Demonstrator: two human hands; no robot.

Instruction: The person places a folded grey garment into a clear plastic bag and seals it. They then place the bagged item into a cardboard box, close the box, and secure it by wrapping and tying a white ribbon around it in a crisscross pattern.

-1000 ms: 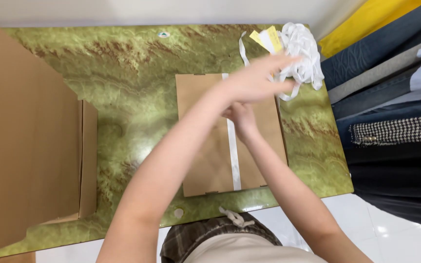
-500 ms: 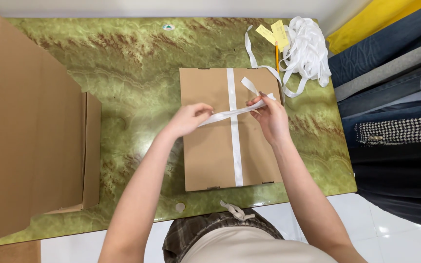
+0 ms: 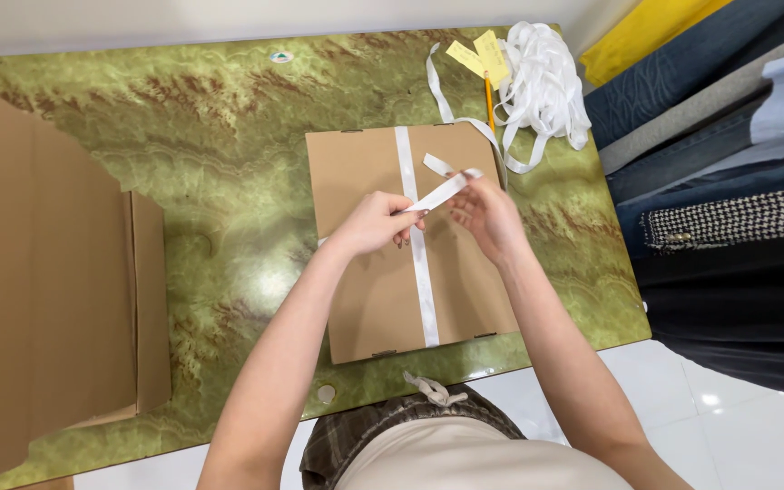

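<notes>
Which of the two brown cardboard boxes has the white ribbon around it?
The flat brown cardboard box at the table's centre, under both hands; the larger plain cardboard box on the left has none.

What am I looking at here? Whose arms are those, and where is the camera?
The camera sits on a person's head and looks down, so the arms are that person's own. On a green marbled table lies a flat brown cardboard box with a white ribbon running across it. The left hand and right hand each pinch the ribbon above the box. A loose ribbon pile, yellow tags and a pencil lie behind. A bigger open box stands at the left.
</notes>
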